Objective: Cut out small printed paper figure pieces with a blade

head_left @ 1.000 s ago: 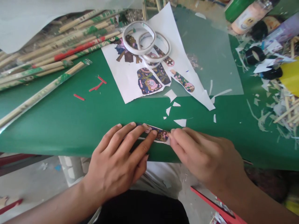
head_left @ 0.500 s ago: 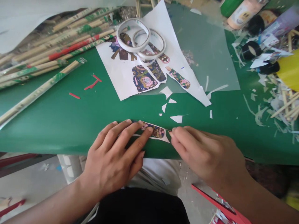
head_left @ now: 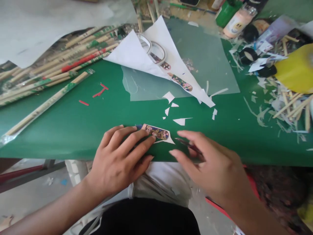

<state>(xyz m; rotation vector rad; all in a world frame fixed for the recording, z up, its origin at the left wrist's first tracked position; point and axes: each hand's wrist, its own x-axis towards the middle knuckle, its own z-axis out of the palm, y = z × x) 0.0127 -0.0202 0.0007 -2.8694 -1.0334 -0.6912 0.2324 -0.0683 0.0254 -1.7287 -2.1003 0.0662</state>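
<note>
My left hand (head_left: 126,155) lies flat with its fingers apart, pressing a small printed paper cutout (head_left: 157,133) onto the green tabletop near its front edge. The cutout has a rounded end, a dark floral pattern and a strip of white paper around that end. Just to its right, my right hand (head_left: 207,160) has a slim dark pointed tool (head_left: 189,143) in it, perhaps a craft knife. Its tip points at the cutout and is apart from it. Thumb and forefinger are spread, while the other fingers are mostly hidden behind them.
A white sheet (head_left: 134,54) with printed pieces is folded partly over two tape rolls (head_left: 158,52). Bundled sticks (head_left: 61,65) lie at the left, with one wrapped stick (head_left: 49,102) nearer. White paper scraps (head_left: 179,121) lie ahead; bottles (head_left: 238,23) and a yellow object (head_left: 295,70) stand right.
My right thumb and forefinger have parted and drawn away from the cutout, showing the dark tool. The white sheet's left side has flipped over the tape rolls. The view has shifted slightly.
</note>
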